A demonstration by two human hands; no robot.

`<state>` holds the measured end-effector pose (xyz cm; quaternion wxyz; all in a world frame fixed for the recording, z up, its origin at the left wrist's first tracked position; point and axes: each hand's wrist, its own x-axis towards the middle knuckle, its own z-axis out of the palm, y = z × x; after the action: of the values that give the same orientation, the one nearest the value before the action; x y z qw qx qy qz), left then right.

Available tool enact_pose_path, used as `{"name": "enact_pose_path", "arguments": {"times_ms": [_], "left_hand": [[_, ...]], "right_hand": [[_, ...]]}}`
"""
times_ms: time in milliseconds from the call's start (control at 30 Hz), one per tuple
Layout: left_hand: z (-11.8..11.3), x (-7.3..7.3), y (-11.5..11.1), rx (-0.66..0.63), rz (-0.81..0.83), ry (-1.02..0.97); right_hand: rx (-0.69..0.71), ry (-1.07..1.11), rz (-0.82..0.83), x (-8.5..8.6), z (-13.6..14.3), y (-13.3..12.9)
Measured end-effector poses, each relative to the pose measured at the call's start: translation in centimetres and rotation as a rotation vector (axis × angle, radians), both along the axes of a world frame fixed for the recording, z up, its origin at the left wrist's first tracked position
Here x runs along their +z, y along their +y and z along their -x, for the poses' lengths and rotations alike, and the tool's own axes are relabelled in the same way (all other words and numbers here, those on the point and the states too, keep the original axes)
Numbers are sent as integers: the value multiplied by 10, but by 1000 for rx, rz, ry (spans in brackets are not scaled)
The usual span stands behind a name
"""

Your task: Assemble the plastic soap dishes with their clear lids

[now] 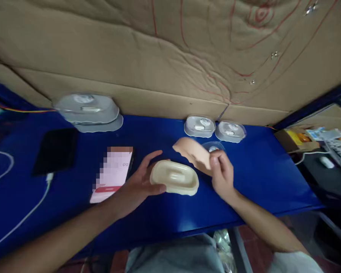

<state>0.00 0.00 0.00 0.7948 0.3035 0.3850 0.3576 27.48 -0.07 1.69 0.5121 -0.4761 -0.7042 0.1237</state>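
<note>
In the head view, my left hand [143, 180] grips the left end of a cream oval dish [184, 175], thumb along the near side and some fingers hidden behind it. The dish has a wavy lower edge and a raised bar in its middle. My right hand [223, 172] pinches a thin peach-coloured piece [191, 149] with a wavy edge at its right end. That piece is tilted above and behind the dish, apart from it. Partly hidden behind my right hand is a clear plastic lid [216, 145] with a round label, on the blue table [170, 216].
Two grey oval containers with clear lids, one at the back [199, 127] and one beside it [231, 132], stand near the cardboard wall. Stacked grey containers [96, 113] are at back left. A phone [113, 170], black tablet [55, 151] and white cable [31, 216] lie left.
</note>
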Motion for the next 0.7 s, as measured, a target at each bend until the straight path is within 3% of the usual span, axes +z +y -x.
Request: {"name": "enact_pose_path", "arguments": {"times_ms": [100, 200, 433, 700], "left_hand": [[-4, 0, 3, 2, 13, -20], [-4, -2, 5, 1, 16, -39], [-3, -5, 5, -57, -70, -200], [-2, 3, 8, 38, 22, -159]], "right_hand": [[203, -218, -121, -4, 10, -9], [303, -368, -215, -6, 16, -12], [299, -505, -227, -7, 16, -8], [366, -648, -282, -5, 14, -7]]}}
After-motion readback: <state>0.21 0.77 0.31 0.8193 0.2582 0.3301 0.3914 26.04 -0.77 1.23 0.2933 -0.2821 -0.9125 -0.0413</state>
